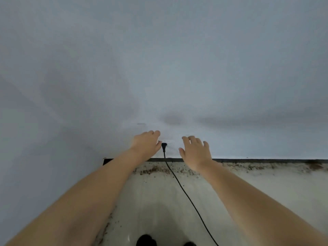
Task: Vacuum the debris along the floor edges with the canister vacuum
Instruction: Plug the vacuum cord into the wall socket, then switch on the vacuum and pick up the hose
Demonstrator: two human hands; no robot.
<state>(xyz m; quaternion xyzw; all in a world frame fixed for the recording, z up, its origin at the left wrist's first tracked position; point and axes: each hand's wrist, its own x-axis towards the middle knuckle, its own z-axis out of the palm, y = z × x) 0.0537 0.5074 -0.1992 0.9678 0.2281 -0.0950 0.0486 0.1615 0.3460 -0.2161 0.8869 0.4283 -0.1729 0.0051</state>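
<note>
Hands at the wall, low in the middle of the frame: our left hand [146, 145] sits just left of the black plug [164, 146], its fingers relaxed and holding nothing, thumb tip beside the plug. Our right hand [195, 150] hangs just right of it, fingers spread and empty. The plug stands upright against the white wall [159, 68], seemingly seated in a socket we can barely make out, its long axis running up and down the frame. From it the cord [184, 190] drops past the dark baseboard [266, 160] and slants toward the lower right across the floor [266, 192]. The plug lies between the two hands, nearer the left. Brown debris [152, 170] lines the floor edge under the baseboard, left and right of the cord. The canister vacuum itself is not in view; we judge the vacuuming not yet begun.
</note>
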